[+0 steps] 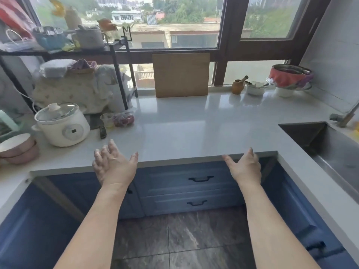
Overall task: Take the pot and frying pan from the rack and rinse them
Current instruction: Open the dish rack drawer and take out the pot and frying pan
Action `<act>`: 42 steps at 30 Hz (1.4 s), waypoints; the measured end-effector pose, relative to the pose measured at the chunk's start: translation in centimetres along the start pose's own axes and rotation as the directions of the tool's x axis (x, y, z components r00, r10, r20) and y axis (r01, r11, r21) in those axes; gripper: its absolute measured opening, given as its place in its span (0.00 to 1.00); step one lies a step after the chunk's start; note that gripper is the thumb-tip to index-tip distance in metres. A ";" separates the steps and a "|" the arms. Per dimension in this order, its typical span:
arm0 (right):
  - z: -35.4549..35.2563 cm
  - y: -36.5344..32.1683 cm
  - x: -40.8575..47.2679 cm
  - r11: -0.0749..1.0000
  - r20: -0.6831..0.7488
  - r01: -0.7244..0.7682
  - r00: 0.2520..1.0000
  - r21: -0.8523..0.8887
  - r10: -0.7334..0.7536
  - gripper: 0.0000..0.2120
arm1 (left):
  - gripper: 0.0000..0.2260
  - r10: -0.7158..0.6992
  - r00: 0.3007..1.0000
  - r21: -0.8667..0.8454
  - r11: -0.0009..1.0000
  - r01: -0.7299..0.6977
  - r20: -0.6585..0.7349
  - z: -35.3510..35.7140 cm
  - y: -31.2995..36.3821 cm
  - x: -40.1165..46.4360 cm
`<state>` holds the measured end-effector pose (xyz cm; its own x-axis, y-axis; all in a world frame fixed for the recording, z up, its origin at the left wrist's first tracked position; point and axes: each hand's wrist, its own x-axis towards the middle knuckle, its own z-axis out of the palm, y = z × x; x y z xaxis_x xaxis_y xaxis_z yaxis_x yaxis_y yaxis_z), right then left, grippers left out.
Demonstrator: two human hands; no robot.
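Observation:
A black rack [116, 61] stands at the back left of the white counter [194, 129]. On its top shelf sit a blue pot [49, 38] and a grey lidded pot [90, 36]; no frying pan is plain to see. The steel sink [334, 150] lies at the right with a faucet [343, 118] behind it. My left hand [112, 164] hovers over the counter's front edge, fingers spread and holding nothing. My right hand [245, 167] is level with that edge, fingers relaxed, also holding nothing.
A white electric cooker [62, 125] stands on the counter at the left, pink bowls [17, 148] beside it. A wooden cutting board [181, 74] leans on the window. Small bowls and a red-lined basin [290, 76] sit at the back right. Blue drawers [194, 183] lie below.

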<state>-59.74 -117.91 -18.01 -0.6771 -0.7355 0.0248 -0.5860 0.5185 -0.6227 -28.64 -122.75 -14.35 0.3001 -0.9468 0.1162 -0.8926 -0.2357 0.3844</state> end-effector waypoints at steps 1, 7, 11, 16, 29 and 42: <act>0.8 0.2 0.9 1.000 0.012 -0.009 1.000 -0.006 0.009 0.46 | 0.36 -0.011 1.000 0.005 1.000 0.011 0.012 0.8 0.2 0.6; 6.3 1.8 5.8 0.998 0.110 -0.056 0.992 -0.034 0.060 0.44 | 0.36 -0.071 0.997 0.015 0.997 0.071 0.016 6.2 0.8 3.5; 10.5 3.3 8.4 0.993 0.192 -0.076 0.977 -0.093 0.092 0.45 | 0.36 -0.109 0.993 0.024 0.994 0.108 0.035 10.0 1.1 4.7; 16.4 5.3 11.3 0.983 0.272 -0.085 0.954 -0.165 0.128 0.44 | 0.36 -0.152 0.987 0.028 0.988 0.151 0.049 14.4 1.5 6.2; 30.6 9.9 13.3 0.923 0.566 0.163 0.822 -0.348 0.068 0.33 | 0.36 -0.143 0.989 0.039 0.989 0.142 0.025 19.5 1.2 7.7; 33.3 13.1 13.0 0.778 0.746 0.447 0.664 -0.442 0.043 0.40 | 0.36 -0.127 0.990 0.039 0.991 0.125 0.058 19.4 0.0 4.9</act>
<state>-61.39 -135.16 -51.92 -0.1427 -0.7919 -0.5937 -0.9551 0.2677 -0.1274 -33.65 -131.64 -31.56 0.3907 -0.9204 0.0132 -0.8606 -0.3602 0.3600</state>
